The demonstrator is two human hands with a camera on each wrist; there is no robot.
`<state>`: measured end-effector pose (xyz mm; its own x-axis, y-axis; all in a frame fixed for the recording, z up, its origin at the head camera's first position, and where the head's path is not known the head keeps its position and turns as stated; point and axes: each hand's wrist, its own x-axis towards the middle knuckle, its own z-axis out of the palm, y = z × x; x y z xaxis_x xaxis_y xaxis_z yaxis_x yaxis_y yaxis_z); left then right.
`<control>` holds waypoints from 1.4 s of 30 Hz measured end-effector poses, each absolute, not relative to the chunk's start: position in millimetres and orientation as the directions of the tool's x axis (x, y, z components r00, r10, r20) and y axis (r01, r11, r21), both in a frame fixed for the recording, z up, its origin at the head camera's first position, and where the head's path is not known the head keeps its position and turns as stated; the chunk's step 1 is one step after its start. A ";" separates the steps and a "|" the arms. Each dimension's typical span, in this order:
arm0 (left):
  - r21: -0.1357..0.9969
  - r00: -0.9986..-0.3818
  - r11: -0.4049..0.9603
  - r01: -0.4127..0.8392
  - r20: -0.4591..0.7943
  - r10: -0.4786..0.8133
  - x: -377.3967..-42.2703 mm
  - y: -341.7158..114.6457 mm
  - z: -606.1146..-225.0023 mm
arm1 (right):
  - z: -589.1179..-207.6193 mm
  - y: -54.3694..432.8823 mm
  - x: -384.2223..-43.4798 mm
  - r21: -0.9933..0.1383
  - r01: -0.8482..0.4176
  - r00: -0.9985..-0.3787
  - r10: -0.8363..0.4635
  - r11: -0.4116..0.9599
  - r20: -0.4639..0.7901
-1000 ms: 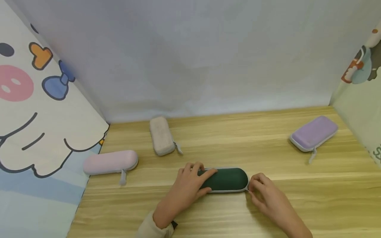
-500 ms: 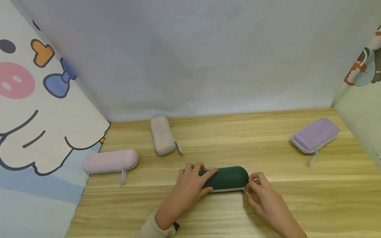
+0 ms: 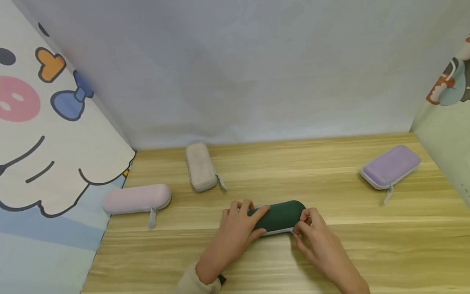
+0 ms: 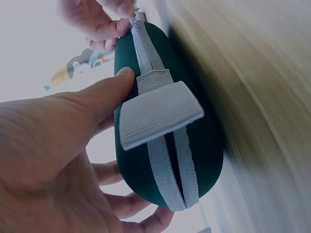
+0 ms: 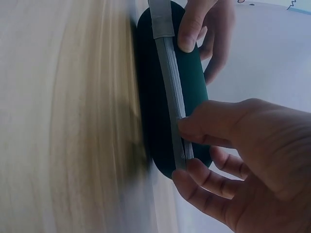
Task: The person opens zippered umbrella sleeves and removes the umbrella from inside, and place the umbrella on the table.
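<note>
A dark green zip case (image 3: 279, 216) with a grey zipper lies on the wooden table, its right end angled slightly away. My left hand (image 3: 236, 228) grips its left end, thumb on the near side and fingers over the far side. The right hand (image 3: 319, 237) pinches the zipper pull at the front right of the case. In the left wrist view, the metal slider (image 4: 136, 23) sits by the right fingertips. A grey fabric tab (image 4: 160, 114) crosses the zipper seam, and a narrow dark gap shows between the zipper tapes (image 4: 160, 165) below it. The pull is mostly hidden by fingers.
A pink case (image 3: 136, 199) lies to the left and a beige one (image 3: 200, 167) behind the left hand. At the far right is a purple case (image 3: 391, 166). A pale cloth wall (image 3: 257, 81) backs the table, with printed cloths at both sides.
My right hand has moved left along the front of the green case with the zipper pull. The case's right end has swung slightly away; the left hand keeps its grip.
</note>
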<state>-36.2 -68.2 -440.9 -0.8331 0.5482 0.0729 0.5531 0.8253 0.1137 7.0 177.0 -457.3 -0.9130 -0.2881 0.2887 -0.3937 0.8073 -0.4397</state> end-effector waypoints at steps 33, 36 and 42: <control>0.319 -0.799 0.751 0.578 0.038 0.600 -41.4 -83.5 -436.3 | -455.3 169.2 0.0 -0.429 -0.375 -0.924 -0.294 0.822 0.244; 0.434 -0.789 0.706 0.559 0.016 0.615 -44.7 -92.9 -437.3 | -455.4 169.2 -1.0 -0.441 -0.373 -0.926 -0.298 0.816 0.231; 0.543 -0.788 0.673 0.503 -0.032 0.615 -50.1 -96.6 -434.1 | -455.7 169.5 -1.1 -0.432 -0.376 -0.924 -0.296 0.820 0.242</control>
